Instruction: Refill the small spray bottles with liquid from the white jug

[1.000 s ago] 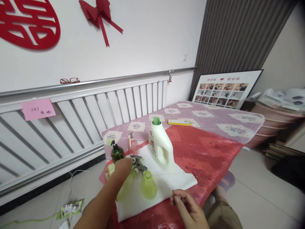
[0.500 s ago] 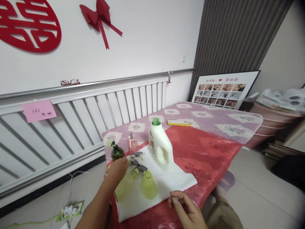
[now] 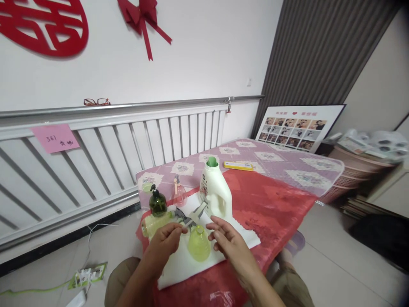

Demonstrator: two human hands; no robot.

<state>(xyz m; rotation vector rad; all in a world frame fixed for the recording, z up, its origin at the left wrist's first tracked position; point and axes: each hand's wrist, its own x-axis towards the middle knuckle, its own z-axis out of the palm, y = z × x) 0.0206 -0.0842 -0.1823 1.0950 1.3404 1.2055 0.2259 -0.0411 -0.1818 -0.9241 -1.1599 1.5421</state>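
On a white cloth [image 3: 179,268] stands a translucent yellow-green bottle [image 3: 200,247] with an uncapped neck. My left hand [image 3: 166,242] is just left of it, fingers loosely curled and nothing visible in them. To its right my right hand [image 3: 228,238] hovers with fingers apart, close to the neck. Behind that bottle are grey and white spray heads [image 3: 193,216], overlapping one another. A second yellow-green bottle [image 3: 156,222] lies on its side beyond my left hand, partly hidden. A white detergent jug [image 3: 217,192] with a green spout stands behind the spray heads.
A dark green pump bottle [image 3: 157,204] and a pink spray bottle [image 3: 180,197] stand at the back left. Red plastic sheeting [image 3: 265,209] covers part of the patterned table [image 3: 271,155]. A yellow case [image 3: 238,166] lies behind the jug. A white radiator [image 3: 121,157] borders the table.
My left hand has come back from the dark pump bottle toward the uncapped bottle. My right hand has moved up and its fingers have spread. The other yellow-green bottle now lies farther back left.
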